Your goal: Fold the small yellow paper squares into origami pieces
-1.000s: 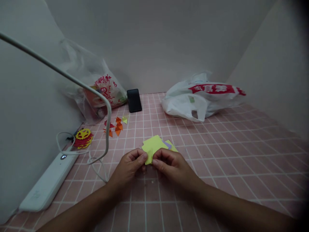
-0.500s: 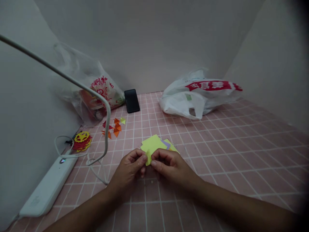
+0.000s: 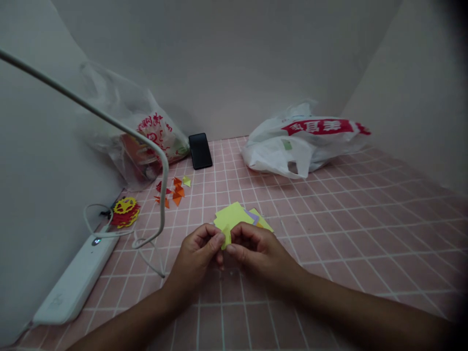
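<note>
Between my two hands is a small folded piece of yellow paper [image 3: 227, 238]. My left hand [image 3: 200, 248] pinches its left side between thumb and fingers. From the right, my right hand [image 3: 259, 247] has thumb and fingertips closed on the same piece. Just behind my fingers lie yellow paper sheets [image 3: 234, 214], with a purple sheet [image 3: 253, 216] showing at their right edge. My fingers cover part of the folded piece, so its full shape is hidden.
Small folded orange paper pieces [image 3: 178, 195] lie at the left, near yellow and red cut-outs [image 3: 125, 212]. A white power strip [image 3: 75, 280] and a looping cable [image 3: 165, 180] take up the left side. Behind stand a phone [image 3: 200, 151], a clear bag [image 3: 146, 131] and a white bag [image 3: 281, 156].
Both hands keep their hold on the yellow paper. My right thumb has shifted slightly left along it, and the whole view has moved a little.
</note>
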`<state>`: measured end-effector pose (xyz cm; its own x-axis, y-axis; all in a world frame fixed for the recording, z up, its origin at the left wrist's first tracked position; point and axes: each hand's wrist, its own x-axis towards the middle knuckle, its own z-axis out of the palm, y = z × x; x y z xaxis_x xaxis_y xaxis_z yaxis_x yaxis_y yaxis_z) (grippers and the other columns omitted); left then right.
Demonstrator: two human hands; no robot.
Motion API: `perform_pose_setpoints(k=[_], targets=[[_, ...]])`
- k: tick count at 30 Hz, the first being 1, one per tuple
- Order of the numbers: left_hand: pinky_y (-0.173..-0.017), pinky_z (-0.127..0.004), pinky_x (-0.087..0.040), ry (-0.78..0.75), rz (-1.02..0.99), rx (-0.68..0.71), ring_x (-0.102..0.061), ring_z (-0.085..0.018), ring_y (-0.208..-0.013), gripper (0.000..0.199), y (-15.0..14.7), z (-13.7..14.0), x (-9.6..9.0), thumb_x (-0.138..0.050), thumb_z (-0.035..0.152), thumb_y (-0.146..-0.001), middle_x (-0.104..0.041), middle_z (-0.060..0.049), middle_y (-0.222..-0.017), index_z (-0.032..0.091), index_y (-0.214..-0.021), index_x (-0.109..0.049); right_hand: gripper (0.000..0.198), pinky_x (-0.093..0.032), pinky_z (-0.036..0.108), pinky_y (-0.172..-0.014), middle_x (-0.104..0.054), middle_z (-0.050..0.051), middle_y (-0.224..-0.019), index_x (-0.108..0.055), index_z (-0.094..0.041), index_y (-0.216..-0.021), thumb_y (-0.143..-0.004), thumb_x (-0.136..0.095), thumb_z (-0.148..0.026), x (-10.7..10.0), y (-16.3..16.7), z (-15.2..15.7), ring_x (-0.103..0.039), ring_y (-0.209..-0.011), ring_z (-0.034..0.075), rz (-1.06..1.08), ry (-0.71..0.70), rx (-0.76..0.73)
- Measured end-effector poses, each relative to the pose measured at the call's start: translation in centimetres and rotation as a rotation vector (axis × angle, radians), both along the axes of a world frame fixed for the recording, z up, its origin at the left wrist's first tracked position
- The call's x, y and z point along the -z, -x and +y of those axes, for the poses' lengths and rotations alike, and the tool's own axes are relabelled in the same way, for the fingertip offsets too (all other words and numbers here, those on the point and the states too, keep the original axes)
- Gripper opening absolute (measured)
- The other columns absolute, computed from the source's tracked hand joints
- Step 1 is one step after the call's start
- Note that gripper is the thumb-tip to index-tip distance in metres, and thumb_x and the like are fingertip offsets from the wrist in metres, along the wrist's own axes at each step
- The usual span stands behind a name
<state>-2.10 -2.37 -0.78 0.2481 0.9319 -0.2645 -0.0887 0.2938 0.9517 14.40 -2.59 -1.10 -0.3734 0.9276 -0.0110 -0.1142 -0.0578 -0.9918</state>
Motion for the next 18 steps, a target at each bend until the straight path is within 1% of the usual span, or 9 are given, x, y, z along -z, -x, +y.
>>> perform_pose_setpoints(k=[4,12,15,18], targets=[[-0.051,-0.019,-0.037,-0.032,0.043,0.017,-0.048,-0.008,-0.047,0.027,-0.03,-0.24,-0.36,-0.067,0.040,-0.081,-0.055,0.006,-0.050,0.018,-0.074,-0.055,0.016,-0.033,0.024,-0.054,-0.050,-0.004,-0.063,-0.053,-0.018,-0.067,-0.082,-0.059,-0.022,-0.03,-0.04,-0.07,-0.043,-0.058,0.010,-0.096,-0.057,0.060],[-0.053,-0.020,-0.037,-0.056,0.072,0.058,-0.047,-0.008,-0.050,0.024,0.19,0.17,0.05,-0.064,0.038,-0.083,-0.055,0.006,-0.053,0.017,-0.076,-0.057,0.022,-0.032,0.025,-0.051,-0.049,-0.003,-0.059,-0.049,-0.019,-0.066,-0.085,-0.053,-0.028,-0.35,-0.20,-0.33,-0.043,-0.054,0.011,-0.165,-0.011,0.035],[-0.053,-0.021,-0.037,-0.061,0.096,0.078,-0.048,-0.008,-0.051,0.023,0.18,0.26,-0.21,-0.066,0.038,-0.081,-0.055,0.005,-0.055,0.016,-0.076,-0.059,0.023,-0.033,0.025,-0.053,-0.049,-0.003,-0.059,-0.048,-0.019,-0.065,-0.085,-0.053,-0.029,-0.36,-0.31,-0.25,-0.044,-0.056,0.011,-0.207,-0.030,0.042],[-0.054,-0.022,-0.038,-0.082,0.134,0.084,-0.049,-0.009,-0.051,0.024,0.15,0.31,-0.59,-0.067,0.038,-0.080,-0.055,0.004,-0.056,0.015,-0.073,-0.061,0.026,-0.034,0.026,-0.053,-0.049,-0.002,-0.059,-0.048,-0.019,-0.065,-0.088,-0.050,-0.032,-0.21,-0.44,-0.18,-0.044,-0.056,0.012,-0.209,-0.058,0.019]])
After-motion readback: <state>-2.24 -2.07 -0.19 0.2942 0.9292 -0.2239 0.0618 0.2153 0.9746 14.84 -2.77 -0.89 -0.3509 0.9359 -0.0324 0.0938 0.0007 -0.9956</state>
